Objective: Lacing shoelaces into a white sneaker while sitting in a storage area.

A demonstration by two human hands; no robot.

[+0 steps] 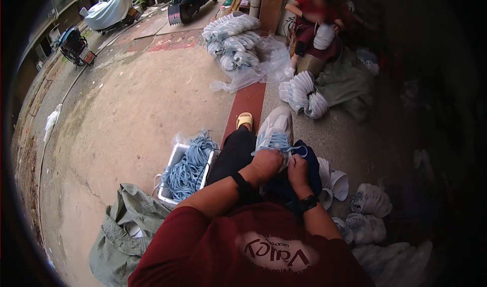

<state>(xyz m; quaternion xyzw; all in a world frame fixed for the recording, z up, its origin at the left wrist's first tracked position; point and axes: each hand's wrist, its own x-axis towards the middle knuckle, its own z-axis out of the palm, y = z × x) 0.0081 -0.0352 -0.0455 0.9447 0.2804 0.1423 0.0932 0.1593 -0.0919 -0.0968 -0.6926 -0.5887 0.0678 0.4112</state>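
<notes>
A white and grey shoe upper lies over my lap with its toe pointing away from me. Light blue lace runs in rows across its front. My left hand is closed at the near end of the lacing; its fingertips are partly hidden, and it seems to grip the lace. Just to its right, my right hand is closed in a pinch on the lace, and a short loop shows above the fingers. Dark blue cloth lies beneath and beside the right hand.
A white foam box of loose blue laces stands left of my leg. White uppers lie at right; more are stacked ahead. A person sits ahead right, holding an upper. Green cloth lies at lower left.
</notes>
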